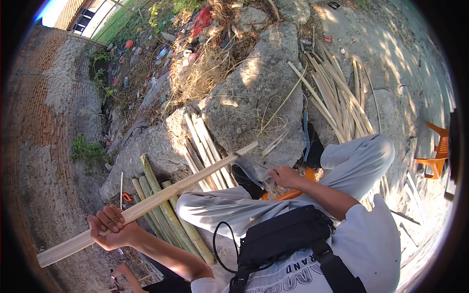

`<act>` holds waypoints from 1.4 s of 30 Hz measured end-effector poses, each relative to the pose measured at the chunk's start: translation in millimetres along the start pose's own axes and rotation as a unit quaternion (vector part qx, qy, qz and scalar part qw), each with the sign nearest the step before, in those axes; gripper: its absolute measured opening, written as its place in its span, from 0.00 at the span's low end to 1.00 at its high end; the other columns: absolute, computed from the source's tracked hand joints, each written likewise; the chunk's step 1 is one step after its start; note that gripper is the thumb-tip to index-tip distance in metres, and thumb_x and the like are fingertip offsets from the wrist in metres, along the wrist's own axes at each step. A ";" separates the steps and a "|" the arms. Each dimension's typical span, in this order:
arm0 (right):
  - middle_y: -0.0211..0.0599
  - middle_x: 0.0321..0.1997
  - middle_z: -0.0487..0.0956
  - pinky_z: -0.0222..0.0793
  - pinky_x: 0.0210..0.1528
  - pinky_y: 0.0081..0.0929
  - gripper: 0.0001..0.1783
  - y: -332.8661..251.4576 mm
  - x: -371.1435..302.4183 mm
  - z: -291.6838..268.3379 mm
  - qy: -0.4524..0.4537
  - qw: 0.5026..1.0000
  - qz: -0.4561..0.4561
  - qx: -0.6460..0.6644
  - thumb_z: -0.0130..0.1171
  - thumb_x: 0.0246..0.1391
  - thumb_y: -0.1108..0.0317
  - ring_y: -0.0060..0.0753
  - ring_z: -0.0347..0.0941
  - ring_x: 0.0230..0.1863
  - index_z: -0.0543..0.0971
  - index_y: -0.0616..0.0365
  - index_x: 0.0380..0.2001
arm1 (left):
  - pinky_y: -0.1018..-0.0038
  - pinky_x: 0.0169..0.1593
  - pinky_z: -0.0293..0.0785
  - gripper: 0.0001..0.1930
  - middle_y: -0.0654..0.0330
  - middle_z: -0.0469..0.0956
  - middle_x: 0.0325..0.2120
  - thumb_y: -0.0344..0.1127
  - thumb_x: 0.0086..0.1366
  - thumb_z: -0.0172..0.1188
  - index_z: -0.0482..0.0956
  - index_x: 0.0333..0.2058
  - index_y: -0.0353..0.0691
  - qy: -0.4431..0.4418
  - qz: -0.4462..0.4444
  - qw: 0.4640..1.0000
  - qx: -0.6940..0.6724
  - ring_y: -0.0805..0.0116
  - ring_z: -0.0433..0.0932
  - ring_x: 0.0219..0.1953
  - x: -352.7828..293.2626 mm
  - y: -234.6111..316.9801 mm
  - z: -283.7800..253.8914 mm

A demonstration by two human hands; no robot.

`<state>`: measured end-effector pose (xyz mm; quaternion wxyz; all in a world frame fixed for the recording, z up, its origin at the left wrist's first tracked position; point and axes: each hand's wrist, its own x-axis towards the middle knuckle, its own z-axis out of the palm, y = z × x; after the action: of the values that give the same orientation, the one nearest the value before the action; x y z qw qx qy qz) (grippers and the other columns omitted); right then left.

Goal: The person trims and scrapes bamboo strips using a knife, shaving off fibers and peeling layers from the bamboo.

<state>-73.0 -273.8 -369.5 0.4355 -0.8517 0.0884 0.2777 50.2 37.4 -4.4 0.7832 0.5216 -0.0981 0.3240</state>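
A long pale bamboo strip (171, 192) slants across the view, from the lower left up to near my shoes. My left hand (110, 227) is wrapped round it near its lower-left end. Just right of the strip's far end, my right hand (287, 177) is closed, with a thin, dark, knife-like tool (263, 167) reaching out from it toward the strip. Its exact shape is too fine to make out. A dark patch shows on the strip near that end. Beyond it, a short split piece of bamboo (274, 143) lies on the rock.
Green bamboo poles (183, 227) and pale split strips (207, 146) lie left of my legs. More strips (337, 93) are piled at the upper right. A large rock (259, 88) is ahead, an orange chair (435, 151) at right. Another person's arm (128, 277) shows at lower left.
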 end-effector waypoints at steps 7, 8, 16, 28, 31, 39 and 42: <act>0.60 0.27 0.79 0.71 0.42 0.54 0.31 9.1 11.2 6.4 0.051 0.993 0.104 -0.038 0.40 0.64 0.46 0.64 0.77 0.36 0.81 0.63 0.32 | 0.82 0.12 0.45 0.17 0.71 0.48 0.07 0.34 0.57 0.48 0.50 0.15 0.51 0.051 -0.026 0.998 0.035 0.80 0.45 0.09 41.5 -25.3 -20.9; 0.60 0.27 0.79 0.71 0.42 0.54 0.31 1.9 5.9 9.4 0.049 0.993 0.102 -0.040 0.40 0.64 0.46 0.64 0.77 0.36 0.81 0.63 0.32 | 0.82 0.12 0.45 0.17 0.70 0.48 0.07 0.33 0.56 0.47 0.49 0.14 0.51 0.041 -0.028 0.998 0.039 0.80 0.45 0.09 41.6 -23.4 -20.5; 0.57 0.24 0.78 0.70 0.37 0.55 0.28 -49.8 -11.1 8.1 0.085 0.981 -0.161 0.073 0.42 0.64 0.47 0.62 0.76 0.32 0.78 0.61 0.27 | 0.81 0.12 0.47 0.16 0.71 0.48 0.07 0.33 0.56 0.47 0.51 0.15 0.51 0.003 -0.032 0.999 0.020 0.80 0.45 0.09 47.0 -26.3 -18.9; 0.62 0.26 0.78 0.72 0.40 0.55 0.31 5.1 7.8 40.7 0.067 0.997 0.036 -0.009 0.40 0.64 0.46 0.68 0.76 0.33 0.79 0.63 0.29 | 0.84 0.13 0.47 0.16 0.71 0.49 0.07 0.32 0.56 0.48 0.51 0.15 0.51 0.010 -0.013 1.000 0.015 0.81 0.45 0.08 36.1 -20.2 -24.0; 0.60 0.23 0.77 0.72 0.37 0.55 0.30 -11.0 1.6 38.0 0.088 0.996 -0.007 0.001 0.41 0.64 0.47 0.68 0.76 0.30 0.79 0.64 0.28 | 0.84 0.13 0.47 0.16 0.71 0.49 0.07 0.32 0.55 0.49 0.51 0.15 0.51 -0.002 -0.022 1.000 -0.008 0.81 0.45 0.08 31.6 -21.3 -15.1; 0.61 0.21 0.77 0.71 0.35 0.55 0.29 -42.1 -11.2 39.7 0.091 0.990 -0.093 0.058 0.42 0.63 0.48 0.65 0.76 0.30 0.78 0.64 0.25 | 0.83 0.13 0.46 0.16 0.71 0.48 0.07 0.31 0.54 0.49 0.51 0.15 0.51 0.058 -0.003 0.998 0.020 0.80 0.45 0.09 22.5 -13.3 6.1; 0.60 0.21 0.77 0.71 0.36 0.55 0.29 5.0 7.7 47.6 0.113 0.993 -0.010 0.039 0.43 0.63 0.48 0.65 0.76 0.30 0.78 0.64 0.25 | 0.83 0.13 0.45 0.17 0.70 0.48 0.07 0.32 0.54 0.50 0.51 0.15 0.51 0.050 0.006 0.998 0.020 0.80 0.45 0.09 17.8 -16.0 0.7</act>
<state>-87.5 -238.4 -399.4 0.4586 -0.8608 0.1389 0.1716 73.8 40.1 -7.4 0.7743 0.5198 -0.0551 0.3567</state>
